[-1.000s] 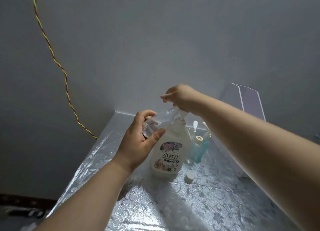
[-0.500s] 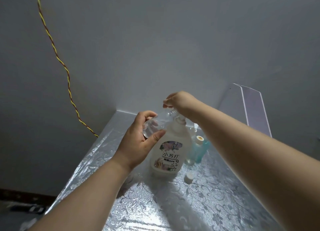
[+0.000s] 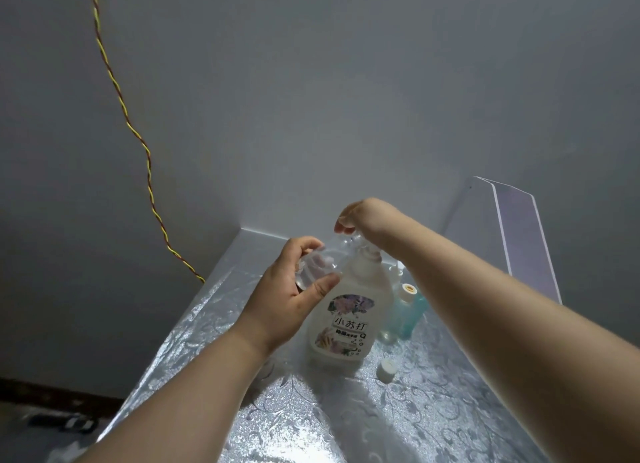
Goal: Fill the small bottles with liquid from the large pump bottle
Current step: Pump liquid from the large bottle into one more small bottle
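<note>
Large pump bottle (image 3: pixel 346 318) stands upright on the silvery patterned tabletop (image 3: pixel 433 424), white body, floral label facing me. Small clear bottle (image 3: pixel 320 260) is held tilted, its mouth up near the pump spout; whether the mouth sits exactly under the nozzle I cannot tell, the plastic is too clear and the spot is partly hidden. Left hand (image 3: pixel 289 301) is wrapped around this small bottle, thumb across the front, fingers curled behind, a firm narrow hold. Right hand (image 3: pixel 363 218) sits on top of the pump head, fingers bent down over it; I read it as pressing or about to press, but its exact hold is hidden beneath the hand. Step in hand, as I judge it: pumping liquid into the first small bottle. No fill level is visible inside. Just right of the large bottle stands a teal bottle (image 3: pixel 410 315) with its neck open, and a loose white cap (image 3: pixel 387 370) lies on the tabletop in front. A twisted yellow-red wire (image 3: pixel 138 140) runs down the wall, well apart. Next move calls for keeping the mouth under the spout through each stroke, then swapping bottles.
</note>
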A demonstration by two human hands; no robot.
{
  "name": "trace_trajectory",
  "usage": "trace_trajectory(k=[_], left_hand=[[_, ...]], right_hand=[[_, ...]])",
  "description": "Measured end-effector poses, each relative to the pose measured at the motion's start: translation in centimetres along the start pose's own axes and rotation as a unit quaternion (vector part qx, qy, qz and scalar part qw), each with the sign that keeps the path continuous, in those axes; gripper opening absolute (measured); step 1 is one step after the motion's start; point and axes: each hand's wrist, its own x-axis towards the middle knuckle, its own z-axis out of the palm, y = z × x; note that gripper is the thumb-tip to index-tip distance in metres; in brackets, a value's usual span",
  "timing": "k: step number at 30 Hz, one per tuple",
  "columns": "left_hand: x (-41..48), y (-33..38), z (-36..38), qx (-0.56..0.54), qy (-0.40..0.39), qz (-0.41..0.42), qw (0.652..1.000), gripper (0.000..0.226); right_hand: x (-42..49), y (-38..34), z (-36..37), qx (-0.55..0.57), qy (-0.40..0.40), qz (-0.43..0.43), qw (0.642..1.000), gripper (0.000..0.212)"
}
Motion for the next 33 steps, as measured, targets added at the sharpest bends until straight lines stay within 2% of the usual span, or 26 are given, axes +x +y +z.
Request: trace_trajectory(k=[4, 9, 20, 23, 29, 33], left_hand=[[0.0, 0.3, -0.1, 0.005, 0.004, 0.008, 1.0, 0.039], [0.1, 0.5, 0.0, 0.013, 0.024, 0.02, 0.999, 0.037], [0.0, 0.3, 0.0, -0.006, 0.004, 0.009, 1.0, 0.033], [0.0, 0.2, 0.0, -0.014, 0.011, 0.014, 1.0, 0.037], [0.0, 0.6, 0.0, -0.017, 0.02, 0.031, 0.999, 0.038], [0.0, 0.6, -0.1, -0.016, 0.024, 0.035, 0.999, 0.039]], right_hand=[[-0.5, -0.4, -0.2, -0.007, 0.005, -0.016, 1.0, 0.03], [-0.4, -0.9, -1.4, 0.018, 0.054, -0.011, 0.998, 0.026], [0.7, -0.9, -0.1, -0.071, -0.037, 0.03, 0.996, 0.032], [1.2, -0.7, -0.1, -0.068, -0.023, 0.049, 0.996, 0.031], [0.2, -1.1, -1.4, -0.088, 0.03, -0.009, 0.996, 0.032], [1.2, -1.3, -1.0, -0.041, 0.018, 0.031, 0.999, 0.029]])
